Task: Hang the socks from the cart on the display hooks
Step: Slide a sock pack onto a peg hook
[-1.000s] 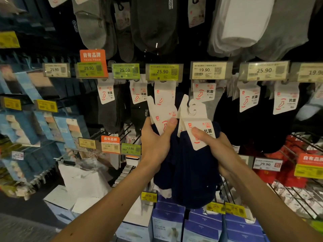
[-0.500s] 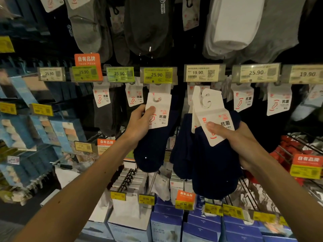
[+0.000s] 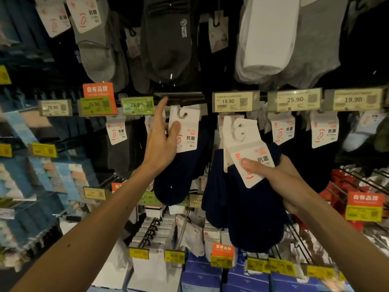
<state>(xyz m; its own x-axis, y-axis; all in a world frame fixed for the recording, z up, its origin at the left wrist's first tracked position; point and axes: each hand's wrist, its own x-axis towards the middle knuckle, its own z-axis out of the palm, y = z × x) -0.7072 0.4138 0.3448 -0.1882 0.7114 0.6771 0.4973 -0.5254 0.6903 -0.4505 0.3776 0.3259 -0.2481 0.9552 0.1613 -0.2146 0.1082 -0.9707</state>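
The fingers [image 3: 161, 106] of the left hand [image 3: 161, 142] are split. The thumb presses the white card of a navy sock pack [image 3: 179, 175], the other fingers seemingly gripping from behind it, while the forefinger reaches up to the edge of the tipped-up price holder [image 3: 181, 95]. We cannot tell whether the card's cut-out sits on a hook. The right hand [image 3: 277, 180], just beside and lower, grips a bundle of navy socks [image 3: 252, 218], thumb across the front card, fingers curled behind. Around them we see price labels [image 3: 232, 101], grey socks [image 3: 168, 49] above and blue boxes [image 3: 202, 277] below.
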